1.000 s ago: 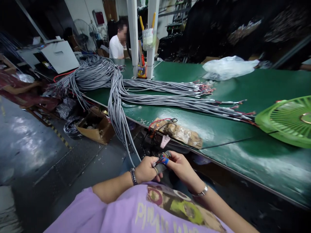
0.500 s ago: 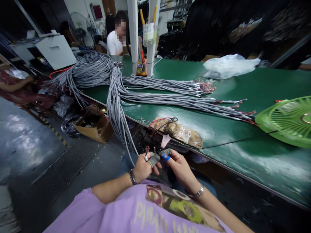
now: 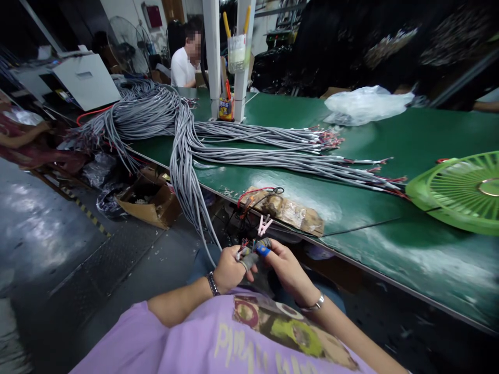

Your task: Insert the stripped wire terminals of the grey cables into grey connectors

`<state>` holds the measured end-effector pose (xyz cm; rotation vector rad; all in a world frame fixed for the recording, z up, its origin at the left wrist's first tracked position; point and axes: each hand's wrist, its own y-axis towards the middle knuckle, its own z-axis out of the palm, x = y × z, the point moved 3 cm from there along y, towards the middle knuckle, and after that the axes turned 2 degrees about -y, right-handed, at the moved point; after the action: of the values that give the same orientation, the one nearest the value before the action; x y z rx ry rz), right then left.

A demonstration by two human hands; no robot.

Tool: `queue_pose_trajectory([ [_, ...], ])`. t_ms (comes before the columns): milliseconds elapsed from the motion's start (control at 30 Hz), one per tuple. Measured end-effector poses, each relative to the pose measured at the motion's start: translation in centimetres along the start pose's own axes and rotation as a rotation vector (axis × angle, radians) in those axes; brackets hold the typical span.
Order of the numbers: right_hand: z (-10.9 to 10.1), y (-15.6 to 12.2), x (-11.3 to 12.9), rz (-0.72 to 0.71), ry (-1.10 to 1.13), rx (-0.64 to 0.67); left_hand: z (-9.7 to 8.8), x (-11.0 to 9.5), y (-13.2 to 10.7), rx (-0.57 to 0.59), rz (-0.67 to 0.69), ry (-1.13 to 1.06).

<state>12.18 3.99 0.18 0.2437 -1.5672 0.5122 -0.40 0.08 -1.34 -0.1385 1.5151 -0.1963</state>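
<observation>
My left hand [image 3: 230, 270] is closed round the end of a grey cable [image 3: 206, 240] that hangs off the green table, with thin coloured wire ends [image 3: 244, 244] sticking up from it. My right hand [image 3: 286, 267] pinches those wire ends with taped fingertips, one grey and one blue. Both hands sit close together just below the table's front edge. A pink clip [image 3: 264, 225] hangs right above them.
A big bundle of grey cables [image 3: 234, 150] lies across the green table [image 3: 390, 244] and drapes over its edge. A taped brown pad [image 3: 290, 210], a green fan [image 3: 460, 192] and a plastic bag [image 3: 366, 104] are on the table. A cardboard box [image 3: 150, 202] sits on the floor. Another person [image 3: 185, 62] sits at the far end.
My hands came apart for a moment, showing the wire ends in my left hand, then closed together again on them. The view shifted slightly.
</observation>
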Motion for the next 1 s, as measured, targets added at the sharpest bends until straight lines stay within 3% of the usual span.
queue_pose_trajectory([
  [333,0.2,0.1,-0.4,-0.016,0.037,0.121,-0.1,0.9,0.2,-0.020,-0.040,-0.045],
  [567,-0.5,0.2,-0.9,-0.006,0.074,0.007,-0.3,0.3,0.3,-0.012,-0.022,-0.085],
  [800,-0.4,0.0,-0.4,-0.113,-0.167,-0.046,0.4,0.6,0.4,0.215,-0.155,-0.043],
  [1000,-0.4,0.5,-1.0,-0.036,-0.024,-0.109,0.1,0.6,0.5,0.039,-0.092,-0.171],
])
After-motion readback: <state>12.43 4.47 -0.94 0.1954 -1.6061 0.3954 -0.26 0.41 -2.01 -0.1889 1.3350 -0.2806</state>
